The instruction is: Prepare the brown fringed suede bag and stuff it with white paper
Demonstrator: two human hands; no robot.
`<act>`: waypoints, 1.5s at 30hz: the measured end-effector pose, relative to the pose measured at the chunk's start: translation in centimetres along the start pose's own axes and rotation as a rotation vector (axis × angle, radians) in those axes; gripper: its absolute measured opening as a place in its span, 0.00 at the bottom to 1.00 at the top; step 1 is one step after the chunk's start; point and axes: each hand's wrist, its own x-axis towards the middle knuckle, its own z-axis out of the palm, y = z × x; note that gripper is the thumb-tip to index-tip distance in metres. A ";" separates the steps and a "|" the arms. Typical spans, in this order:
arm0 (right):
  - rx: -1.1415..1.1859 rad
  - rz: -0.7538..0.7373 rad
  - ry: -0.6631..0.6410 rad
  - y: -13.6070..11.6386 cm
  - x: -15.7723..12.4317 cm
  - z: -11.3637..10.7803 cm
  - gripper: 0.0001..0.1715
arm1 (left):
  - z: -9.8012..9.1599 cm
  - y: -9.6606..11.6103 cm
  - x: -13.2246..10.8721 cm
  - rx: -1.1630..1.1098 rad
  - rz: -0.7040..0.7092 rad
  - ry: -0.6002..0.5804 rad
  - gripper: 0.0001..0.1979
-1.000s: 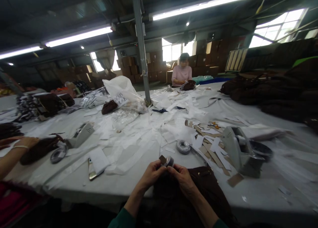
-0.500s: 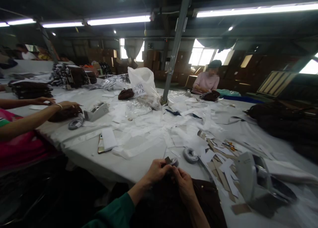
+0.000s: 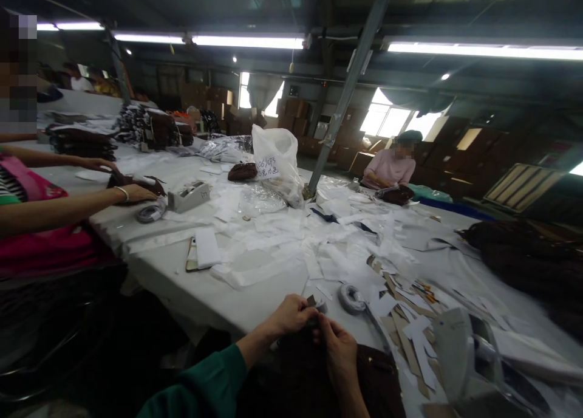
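Observation:
My left hand (image 3: 294, 313) is closed in a pinch, and a small flat grey-brown piece (image 3: 311, 300) sticks up from its fingertips. Beside it, almost touching, my right hand (image 3: 339, 348) pinches close to the same spot, over a dark brown cloth item (image 3: 380, 375) lying at the table edge. What lies between the right fingertips is too dark and small to make out. Just beyond my hands is a grey-white coiled strip (image 3: 350, 298), its loose end trailing right. Part of another coil shows behind my left fingers.
A grey tape dispenser (image 3: 473, 357) stands right, by card and paper strips (image 3: 414, 327). Ahead are a phone (image 3: 191, 254) with a white block on it, loose white sheets, a plastic bag (image 3: 273, 157) and a metal post (image 3: 339, 114). Co-workers sit left and across.
The view has shifted, so the table things sit a little lower and farther right. My hands keep their pinch at the same place. The left co-worker's hands have moved over a brown item.

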 end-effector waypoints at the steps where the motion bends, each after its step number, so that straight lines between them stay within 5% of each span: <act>1: -0.004 -0.008 0.022 -0.3 -0.2 -0.1 0.29 | 0.0 0.0 0.1 0.002 -0.002 0.014 0.20; 10: -0.052 -0.001 -0.323 -2.9 -2.1 -2.6 0.37 | -0.7 -0.2 0.1 -0.026 -0.063 -0.057 0.21; 14: -0.433 -0.278 -0.200 -3.9 -1.1 -2.7 0.21 | -1.0 -0.2 0.2 -0.014 -0.077 -0.121 0.18; 19: -0.680 -0.645 -0.164 -5.6 0.6 -1.9 0.20 | -1.0 0.2 0.4 0.004 -0.047 -0.205 0.15; 29: -0.605 -0.531 -0.361 -7.2 2.2 -1.4 0.16 | -2.7 2.4 -0.8 -0.127 0.010 -0.453 0.10; 34: -0.555 -0.464 -0.216 -6.4 2.2 -1.4 0.20 | -2.5 2.3 -0.9 -0.203 -0.065 -0.381 0.17; 41: -0.840 -1.058 -0.320 -4.8 2.4 -2.5 0.20 | -2.6 1.6 -0.4 -0.276 -0.082 -0.373 0.21; 45: -0.891 -1.233 -0.275 -5.5 2.6 -2.7 0.22 | -2.9 2.2 0.4 -0.278 -0.056 -0.419 0.21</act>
